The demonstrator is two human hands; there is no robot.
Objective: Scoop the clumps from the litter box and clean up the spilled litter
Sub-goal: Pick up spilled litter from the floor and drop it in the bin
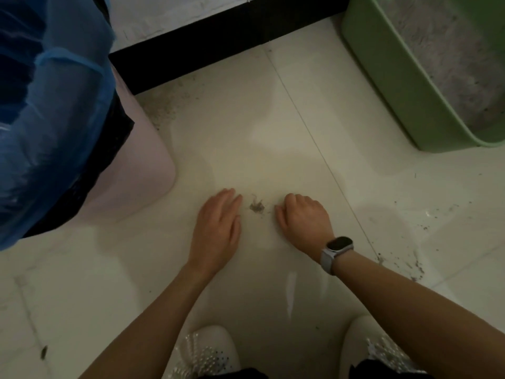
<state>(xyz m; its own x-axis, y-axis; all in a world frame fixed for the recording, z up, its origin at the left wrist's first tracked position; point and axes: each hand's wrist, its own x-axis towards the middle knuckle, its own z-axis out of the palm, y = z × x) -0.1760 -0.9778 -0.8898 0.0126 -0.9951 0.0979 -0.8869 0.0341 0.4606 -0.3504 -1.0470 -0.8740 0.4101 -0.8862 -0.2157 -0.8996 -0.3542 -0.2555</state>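
Left hand (218, 225) flat on floor tile (246, 132), palm down, fingers straight and together, holding nothing. Right hand (303, 217) just across from it, knuckles up, fingers curled under toward floor, nothing visibly gripped; watch (337, 248) on wrist. Both forearms reach forward from bottom of view. Small litter pile (257, 206) between hands, touching neither. More spilled litter (410, 258) scattered at right. Green litter box (426, 77) far right, grey litter inside. Pink bin (142, 170) with blue bag (49, 110) at left. White shoes (207, 348) below.
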